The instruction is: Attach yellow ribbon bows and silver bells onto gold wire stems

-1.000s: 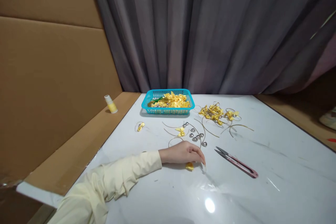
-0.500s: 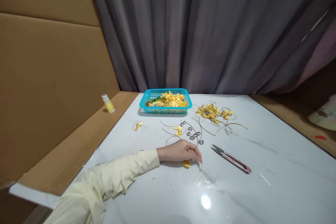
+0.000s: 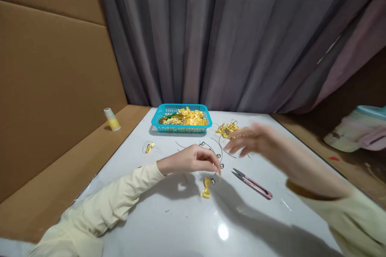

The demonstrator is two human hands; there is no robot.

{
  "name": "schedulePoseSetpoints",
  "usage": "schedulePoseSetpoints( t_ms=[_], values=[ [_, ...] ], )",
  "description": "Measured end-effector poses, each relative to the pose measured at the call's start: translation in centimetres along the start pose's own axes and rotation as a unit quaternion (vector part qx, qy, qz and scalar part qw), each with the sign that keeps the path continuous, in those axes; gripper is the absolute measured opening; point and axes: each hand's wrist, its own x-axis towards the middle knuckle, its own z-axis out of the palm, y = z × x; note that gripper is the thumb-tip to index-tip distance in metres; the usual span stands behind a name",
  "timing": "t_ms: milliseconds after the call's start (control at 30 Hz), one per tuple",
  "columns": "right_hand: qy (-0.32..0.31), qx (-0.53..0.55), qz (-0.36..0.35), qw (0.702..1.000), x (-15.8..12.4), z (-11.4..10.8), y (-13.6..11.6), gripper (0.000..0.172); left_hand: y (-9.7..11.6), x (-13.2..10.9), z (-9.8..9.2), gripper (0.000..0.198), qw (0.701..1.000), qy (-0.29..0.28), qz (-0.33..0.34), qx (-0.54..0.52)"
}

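Observation:
My left hand (image 3: pixel 193 160) is raised a little above the white table (image 3: pixel 187 225), its fingertips pinched together. Just below the pinch are a small silver bell and a yellow ribbon bow (image 3: pixel 206 188), which seem to hang from a thin strand between the fingers. My right hand (image 3: pixel 251 141) hovers over the table to the right, blurred by motion, with its fingers stretched out to the left and nothing in them. Pink thread snips (image 3: pixel 252 184) lie between the two hands, nearer my right forearm.
A turquoise basket (image 3: pixel 181 128) of yellow bows stands at the back. Beside it lie a heap of bows on gold wires (image 3: pixel 226 129), loose silver bells (image 3: pixel 221 165) and a single bow (image 3: pixel 149 147). A yellow thread spool (image 3: pixel 111 119) stands on the cardboard at left. Grey curtain behind.
My left hand has lifted off the table with its pinch, and the yellow bow has come up with it. My right hand has come into view from the right. The view has shifted rightward.

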Motion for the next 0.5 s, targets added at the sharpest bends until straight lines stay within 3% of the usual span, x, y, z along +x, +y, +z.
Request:
schedulePoseSetpoints(
  t_ms=[67,100,167,233,300,400,500],
  values=[
    [-0.130,0.098,0.127,0.978,0.8,1.6,1.9,0.055,0.9,-0.6,0.2,0.014,0.996,0.014,0.030,0.089],
    [-0.193,0.154,0.199,0.948,1.2,2.6,2.9,0.061,1.1,-0.8,0.4,0.015,0.990,0.019,0.050,0.130],
    [-0.255,0.241,0.300,0.887,1.9,4.4,4.5,0.062,1.0,-1.1,1.1,0.017,0.976,0.013,0.092,0.199],
    [-0.225,0.306,0.329,0.865,2.3,5.7,5.2,0.053,0.6,-1.3,2.0,0.019,0.953,-0.011,0.135,0.270],
    [-0.174,0.332,0.341,0.862,2.3,6.4,5.1,0.038,0.0,-1.3,2.9,0.017,0.907,-0.038,0.187,0.375],
    [-0.105,0.301,0.347,0.882,1.9,6.6,4.2,0.021,-0.8,-1.3,4.1,0.010,0.814,-0.057,0.254,0.520],
    [-0.073,0.264,0.335,0.902,1.4,6.5,3.9,0.018,-1.4,-1.4,4.9,0.011,0.765,-0.060,0.284,0.575]
  ],
)
